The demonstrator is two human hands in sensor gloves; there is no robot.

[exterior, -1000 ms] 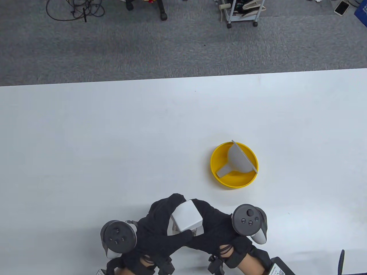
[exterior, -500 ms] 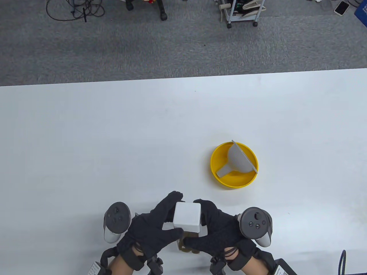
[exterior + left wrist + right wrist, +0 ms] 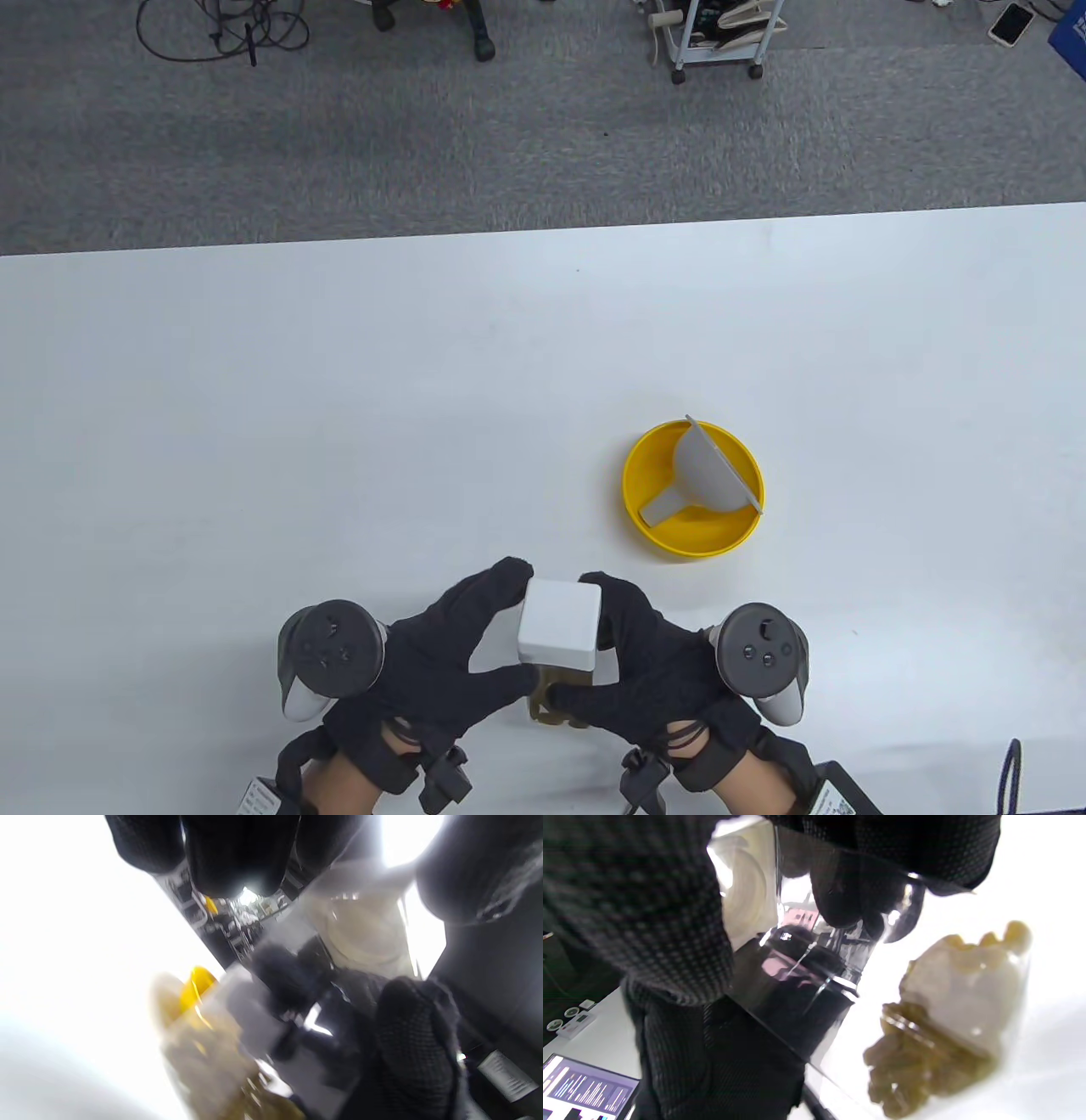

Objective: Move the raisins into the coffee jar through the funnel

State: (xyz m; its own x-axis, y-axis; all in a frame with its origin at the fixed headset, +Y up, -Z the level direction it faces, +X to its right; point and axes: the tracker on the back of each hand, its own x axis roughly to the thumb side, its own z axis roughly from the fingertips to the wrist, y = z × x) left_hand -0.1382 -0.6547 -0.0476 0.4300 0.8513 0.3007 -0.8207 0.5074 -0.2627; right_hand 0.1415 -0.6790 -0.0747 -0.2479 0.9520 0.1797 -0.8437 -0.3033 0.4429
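A clear square coffee jar (image 3: 556,671) with a white lid (image 3: 559,632) stands near the table's front edge, between both hands. Golden raisins (image 3: 551,711) lie at its bottom; they also show in the right wrist view (image 3: 925,1060) and the left wrist view (image 3: 212,1069). My left hand (image 3: 441,654) grips the jar's left side. My right hand (image 3: 653,662) grips its right side. The thumbs meet low at the jar's front. A grey funnel (image 3: 700,475) lies on its side in a yellow bowl (image 3: 679,539), behind and to the right of the jar.
The white table (image 3: 339,424) ends at a far edge, with grey carpet, cables and a cart (image 3: 713,34) beyond. A screen (image 3: 585,1086) shows at the near right in the right wrist view.
The jar, tilted a second ago, now stands upright and sits slightly farther from me. Both hands spread apart to its sides, and the raisins at its base came into view.
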